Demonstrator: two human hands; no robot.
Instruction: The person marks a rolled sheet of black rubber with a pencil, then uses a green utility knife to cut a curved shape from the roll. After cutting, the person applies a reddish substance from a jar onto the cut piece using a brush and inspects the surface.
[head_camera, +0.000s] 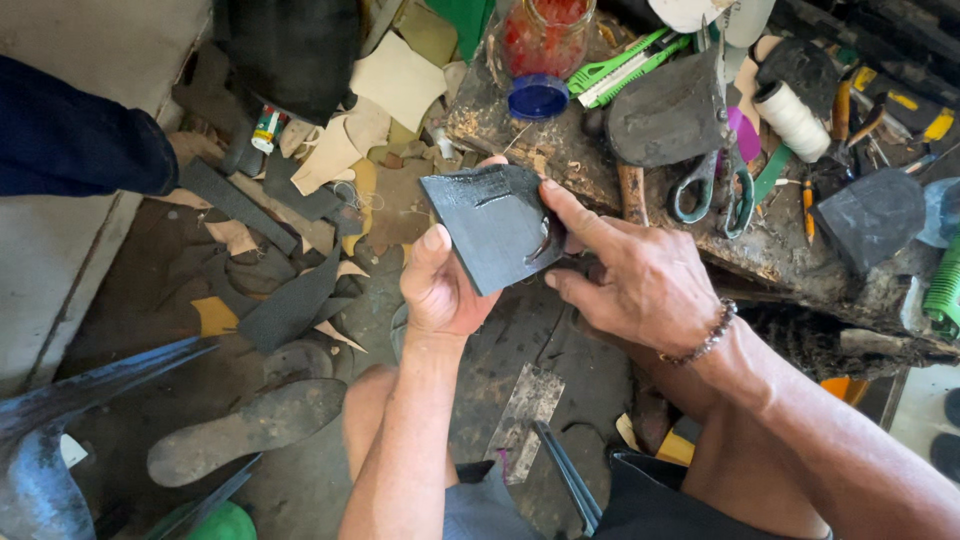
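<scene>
Dark rubber sheet piece (497, 227) gripped from below by left hand (438, 285); right edge pinched by right hand (635, 280); scissors (712, 185) laid on worktop (545, 145) nearby.

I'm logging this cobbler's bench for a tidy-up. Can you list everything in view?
dark rubber piece: one, grey-black, held in both hands
scissors: one, green-handled, on bench
thread spool: one, white, bench top right
jar: one, clear with red contents, bench top
lid: one, blue, below jar
shoe sole: one, grey, on floor
leather scraps: many, tan, floor
left hand: grips piece from below
right hand: pinches its right edge
</scene>
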